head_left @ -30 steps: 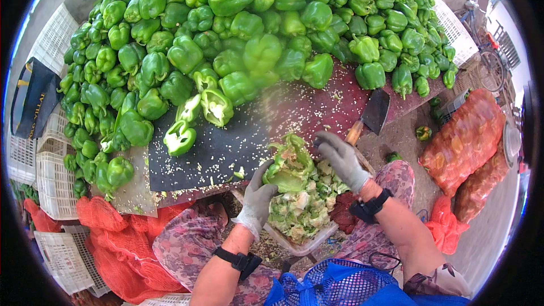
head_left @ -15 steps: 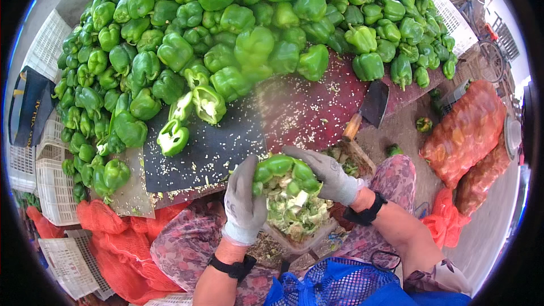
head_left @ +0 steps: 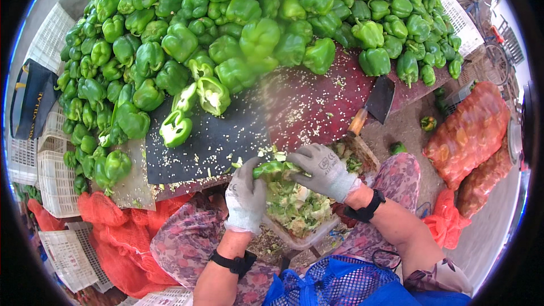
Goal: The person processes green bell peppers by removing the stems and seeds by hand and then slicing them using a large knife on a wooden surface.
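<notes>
Both my hands wear grey gloves and close on a green bell pepper (head_left: pixel 273 168), partly hidden by the fingers. My left hand (head_left: pixel 247 194) grips its left side and my right hand (head_left: pixel 324 171) curls over its right side. Right beneath is a bin (head_left: pixel 309 242) full of pale cores and green scraps (head_left: pixel 297 207). Cut pepper halves (head_left: pixel 213 95) and another cut pepper piece (head_left: pixel 176 128) lie on the dark mat (head_left: pixel 209 153) beyond my left hand, among scattered seeds.
A large heap of whole green peppers (head_left: pixel 238 8) covers the far side. A wide-bladed knife (head_left: pixel 379 100) rests at the board's right edge. Red net sacks (head_left: pixel 119 243) and white crates (head_left: pixel 55 184) stand at left; a filled orange-red sack (head_left: pixel 467 133) lies at right.
The pepper has tipped from showing its open hollow to lying flatter between my hands. My right hand has turned over it, fingers curling inward. The view has shifted slightly.
</notes>
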Motion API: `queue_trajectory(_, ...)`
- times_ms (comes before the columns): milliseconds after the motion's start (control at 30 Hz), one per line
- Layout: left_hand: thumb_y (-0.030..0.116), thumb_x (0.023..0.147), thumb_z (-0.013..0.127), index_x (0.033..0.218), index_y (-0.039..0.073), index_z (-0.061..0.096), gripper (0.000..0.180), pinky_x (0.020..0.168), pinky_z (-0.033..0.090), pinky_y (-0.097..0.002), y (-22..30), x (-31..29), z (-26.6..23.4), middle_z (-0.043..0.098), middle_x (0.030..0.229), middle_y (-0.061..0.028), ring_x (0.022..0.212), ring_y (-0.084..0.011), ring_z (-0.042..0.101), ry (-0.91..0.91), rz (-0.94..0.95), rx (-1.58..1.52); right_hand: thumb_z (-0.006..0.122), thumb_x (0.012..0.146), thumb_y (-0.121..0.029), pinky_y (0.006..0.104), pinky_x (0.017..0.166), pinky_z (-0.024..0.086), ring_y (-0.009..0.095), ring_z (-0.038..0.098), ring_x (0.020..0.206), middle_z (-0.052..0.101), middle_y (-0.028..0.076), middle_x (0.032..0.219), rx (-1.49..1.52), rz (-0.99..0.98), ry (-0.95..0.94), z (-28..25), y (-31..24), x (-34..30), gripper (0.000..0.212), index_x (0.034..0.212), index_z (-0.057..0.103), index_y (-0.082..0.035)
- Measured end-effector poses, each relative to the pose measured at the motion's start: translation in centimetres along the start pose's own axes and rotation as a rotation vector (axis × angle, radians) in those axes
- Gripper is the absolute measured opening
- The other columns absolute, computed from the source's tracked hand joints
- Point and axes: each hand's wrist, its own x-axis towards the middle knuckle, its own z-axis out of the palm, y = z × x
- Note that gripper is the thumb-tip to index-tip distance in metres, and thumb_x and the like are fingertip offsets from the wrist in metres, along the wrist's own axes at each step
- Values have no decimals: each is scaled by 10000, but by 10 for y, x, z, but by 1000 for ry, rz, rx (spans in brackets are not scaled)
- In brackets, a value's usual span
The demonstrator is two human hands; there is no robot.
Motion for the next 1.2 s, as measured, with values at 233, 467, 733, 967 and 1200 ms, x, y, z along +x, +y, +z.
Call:
queue_trajectory(233,8,833,482,1094,-18,607,291,751,476,-253,-8,3,-3,646,916,-64,820,-102,571,155,-406,-370,715,795,-166,335,741,508,226,603,821,582,98,921,435,368,151,-2,0,3,190,928,629,-60)
queue_trajectory(467,4,813,492,1076,-3,632,297,722,475,-240,-52,3,-10,635,880,-38,771,-98,552,474,-516,-583,766,788,-134,245,749,497,89,591,832,649,4,900,1040,637,57,-17,21,1,190,922,660,-51)
queue_trajectory(733,-15,862,506,1152,-35,589,303,905,470,-342,-29,14,-31,646,1101,-158,993,-256,618,579,-174,-189,672,858,-356,348,827,508,225,641,927,658,126,1034,465,333,-279,3,30,-10,378,1105,664,-71)
queue_trajectory(967,4,764,583,1154,30,601,391,804,525,-370,-9,12,-33,622,1058,-144,991,-283,604,58,192,612,640,883,-299,340,816,500,211,640,922,655,129,986,634,498,-194,2,25,0,320,1060,660,-32)
queue_trajectory(1200,-74,733,575,1114,21,622,395,862,489,-319,-22,8,-32,632,1008,-103,923,-235,610,429,-93,-129,609,924,-304,316,878,487,156,603,1001,657,108,1069,697,514,-105,3,28,1,374,1152,621,-8)
